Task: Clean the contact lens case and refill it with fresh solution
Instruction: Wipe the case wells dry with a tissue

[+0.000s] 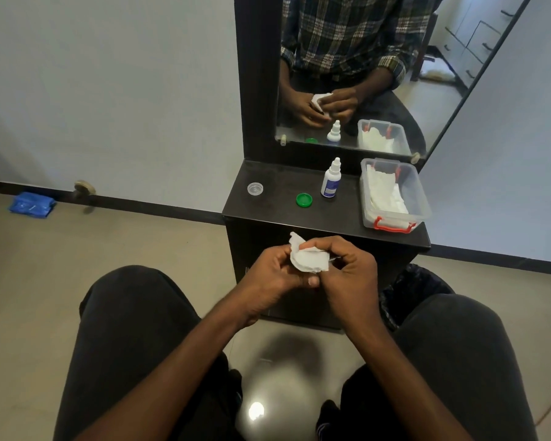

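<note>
Both hands meet in front of the dark dresser, above my lap. My left hand (pixel 272 275) and my right hand (pixel 350 272) grip a crumpled white tissue (pixel 309 257) between them; whatever the tissue wraps is hidden by the fingers. On the dresser top (pixel 268 208) lie a clear round lid (pixel 255 188) at the left and a green round cap (pixel 303 199) nearer the middle. A white solution bottle (pixel 331 179) with a blue label stands upright just right of the green cap.
A clear plastic box (pixel 395 194) with red latches holds white tissues at the dresser's right end. A mirror (pixel 363 74) rises behind. A black-lined bin (pixel 407 291) sits on the floor at the right. A blue packet (pixel 32 204) lies by the left wall.
</note>
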